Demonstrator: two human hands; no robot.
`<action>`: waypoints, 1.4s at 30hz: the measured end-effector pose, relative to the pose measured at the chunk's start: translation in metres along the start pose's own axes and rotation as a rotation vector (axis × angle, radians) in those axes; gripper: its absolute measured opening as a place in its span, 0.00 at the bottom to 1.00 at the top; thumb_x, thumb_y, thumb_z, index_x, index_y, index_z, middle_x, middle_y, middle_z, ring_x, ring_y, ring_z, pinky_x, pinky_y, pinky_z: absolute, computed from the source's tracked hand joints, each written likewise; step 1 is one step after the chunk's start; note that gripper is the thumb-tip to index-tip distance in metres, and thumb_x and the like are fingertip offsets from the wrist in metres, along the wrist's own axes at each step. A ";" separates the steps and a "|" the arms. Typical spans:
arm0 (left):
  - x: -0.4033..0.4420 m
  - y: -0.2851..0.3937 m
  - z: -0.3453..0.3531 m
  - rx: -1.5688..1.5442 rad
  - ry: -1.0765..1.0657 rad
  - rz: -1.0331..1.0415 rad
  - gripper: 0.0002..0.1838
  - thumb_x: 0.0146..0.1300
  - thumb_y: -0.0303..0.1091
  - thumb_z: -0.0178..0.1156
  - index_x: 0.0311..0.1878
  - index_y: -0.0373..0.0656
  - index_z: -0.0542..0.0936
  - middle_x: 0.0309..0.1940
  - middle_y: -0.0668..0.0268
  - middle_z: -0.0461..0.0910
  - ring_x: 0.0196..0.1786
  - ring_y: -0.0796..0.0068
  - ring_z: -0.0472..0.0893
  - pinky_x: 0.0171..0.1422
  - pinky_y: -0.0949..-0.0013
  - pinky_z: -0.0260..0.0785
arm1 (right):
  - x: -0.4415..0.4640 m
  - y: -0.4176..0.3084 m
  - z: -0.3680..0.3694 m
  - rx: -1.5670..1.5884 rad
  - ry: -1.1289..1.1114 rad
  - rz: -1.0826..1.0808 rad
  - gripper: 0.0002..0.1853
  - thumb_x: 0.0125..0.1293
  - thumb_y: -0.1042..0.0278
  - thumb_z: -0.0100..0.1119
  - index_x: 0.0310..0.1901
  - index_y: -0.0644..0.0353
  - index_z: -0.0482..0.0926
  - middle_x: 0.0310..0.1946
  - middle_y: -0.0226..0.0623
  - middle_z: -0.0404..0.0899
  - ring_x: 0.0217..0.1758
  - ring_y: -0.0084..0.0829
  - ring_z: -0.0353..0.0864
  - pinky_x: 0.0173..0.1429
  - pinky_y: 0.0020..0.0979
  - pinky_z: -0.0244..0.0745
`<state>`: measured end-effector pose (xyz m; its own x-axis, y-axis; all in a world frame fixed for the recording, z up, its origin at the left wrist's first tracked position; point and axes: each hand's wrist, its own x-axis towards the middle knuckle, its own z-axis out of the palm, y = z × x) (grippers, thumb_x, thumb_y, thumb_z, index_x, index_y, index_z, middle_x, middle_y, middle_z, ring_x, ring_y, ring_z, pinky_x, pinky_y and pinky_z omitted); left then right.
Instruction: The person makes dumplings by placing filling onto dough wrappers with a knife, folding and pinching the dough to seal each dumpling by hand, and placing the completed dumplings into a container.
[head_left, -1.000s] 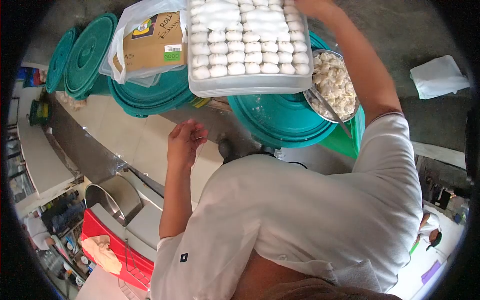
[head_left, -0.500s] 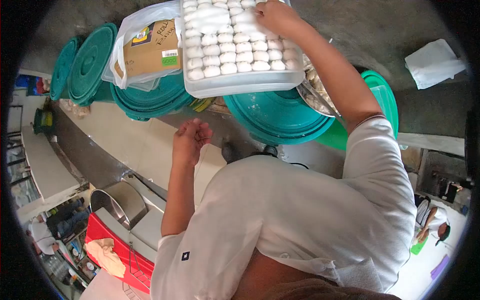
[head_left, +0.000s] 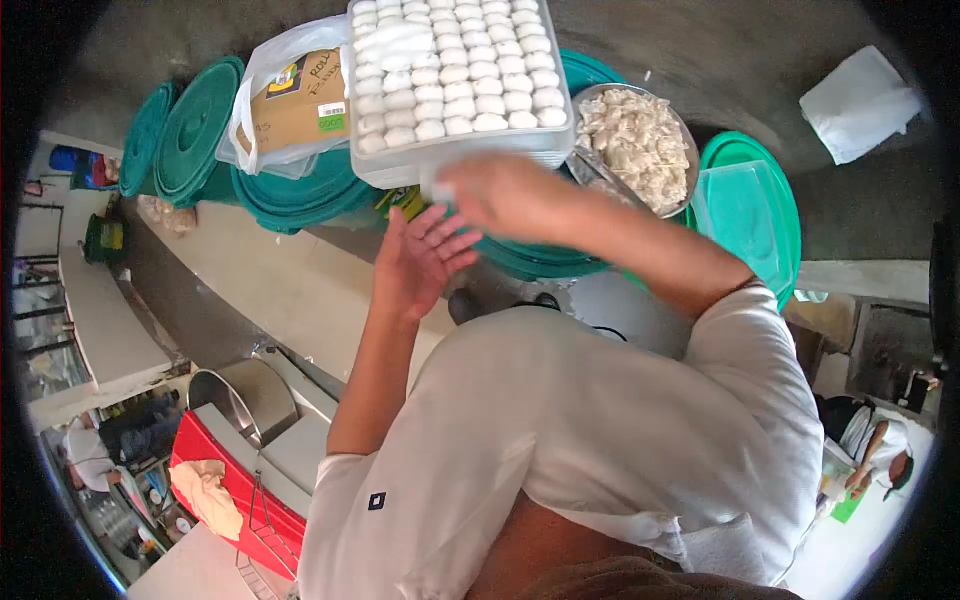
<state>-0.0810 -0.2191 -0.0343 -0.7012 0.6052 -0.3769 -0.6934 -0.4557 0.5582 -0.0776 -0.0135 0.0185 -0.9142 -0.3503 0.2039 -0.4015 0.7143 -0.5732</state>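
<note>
A clear plastic tub (head_left: 460,160) holds rows of small white dough balls (head_left: 458,88), with one soft white piece (head_left: 393,46) lying over those at the upper left. My right hand (head_left: 500,198), smeared by motion, is just in front of the tub's near edge. Its fingers are closed on something white and blurred that I cannot make out. Below and left of it, my left hand (head_left: 428,255) is open, palm up, fingers spread, holding nothing. To the tub's right, a metal bowl (head_left: 640,145) contains a pale, lumpy mixture, with a metal utensil (head_left: 610,180) resting across its edge.
Green-lidded bins (head_left: 300,195) stand along the wall, one bearing a bagged cardboard box (head_left: 298,100). A green lid (head_left: 778,215) and a white cloth (head_left: 860,105) are at right. A steel pot (head_left: 245,400) stands lower left. People (head_left: 880,450) work at both sides.
My right hand has moved from over the tub down toward my left hand. The white piece on the tub's right side is gone from there. My left hand has opened and moved slightly right.
</note>
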 end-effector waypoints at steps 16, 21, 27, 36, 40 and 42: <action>0.023 -0.084 0.117 1.546 -0.241 0.705 0.18 0.73 0.39 0.51 0.54 0.33 0.79 0.49 0.46 0.80 0.53 0.45 0.78 0.60 0.55 0.70 | -0.235 0.084 -0.039 -0.441 0.051 0.636 0.13 0.63 0.72 0.52 0.48 0.64 0.75 0.37 0.57 0.83 0.41 0.55 0.85 0.44 0.51 0.79; 0.048 -0.109 0.118 1.599 -0.101 0.706 0.17 0.72 0.38 0.52 0.51 0.34 0.80 0.47 0.43 0.80 0.50 0.40 0.78 0.56 0.53 0.70 | -0.214 0.081 -0.042 -0.442 -0.062 0.721 0.14 0.62 0.74 0.47 0.48 0.64 0.75 0.38 0.58 0.83 0.42 0.53 0.85 0.44 0.50 0.80; 0.057 -0.121 0.125 0.805 0.194 0.191 0.18 0.71 0.38 0.54 0.48 0.30 0.80 0.41 0.55 0.84 0.41 0.58 0.83 0.49 0.62 0.72 | -0.217 0.058 -0.063 -0.420 -0.115 0.750 0.16 0.64 0.70 0.51 0.53 0.58 0.75 0.34 0.54 0.83 0.40 0.54 0.85 0.43 0.52 0.77; 0.082 -0.121 0.094 0.449 0.219 -0.003 0.19 0.68 0.36 0.57 0.53 0.30 0.77 0.40 0.59 0.81 0.39 0.68 0.80 0.46 0.65 0.72 | -0.246 0.008 -0.115 -0.504 -0.162 0.711 0.23 0.65 0.71 0.49 0.63 0.52 0.76 0.32 0.53 0.82 0.37 0.53 0.82 0.40 0.51 0.75; 0.102 -0.122 0.089 0.475 0.273 -0.016 0.18 0.69 0.35 0.55 0.54 0.30 0.76 0.40 0.58 0.80 0.38 0.66 0.80 0.43 0.62 0.71 | -0.255 0.012 -0.116 -0.394 -0.098 0.634 0.19 0.65 0.71 0.49 0.56 0.56 0.80 0.34 0.55 0.82 0.39 0.54 0.83 0.43 0.51 0.77; 0.110 -0.123 0.095 0.445 0.262 0.002 0.18 0.69 0.35 0.55 0.54 0.30 0.76 0.41 0.58 0.80 0.39 0.65 0.79 0.42 0.61 0.71 | -0.255 0.022 -0.109 -0.369 -0.084 0.609 0.18 0.65 0.71 0.49 0.54 0.58 0.81 0.35 0.55 0.83 0.41 0.54 0.83 0.44 0.51 0.78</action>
<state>-0.0569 -0.0341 -0.0740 -0.7601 0.3951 -0.5160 -0.5940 -0.1002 0.7982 0.1411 0.1576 0.0405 -0.9805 0.1406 -0.1372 0.1723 0.9511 -0.2564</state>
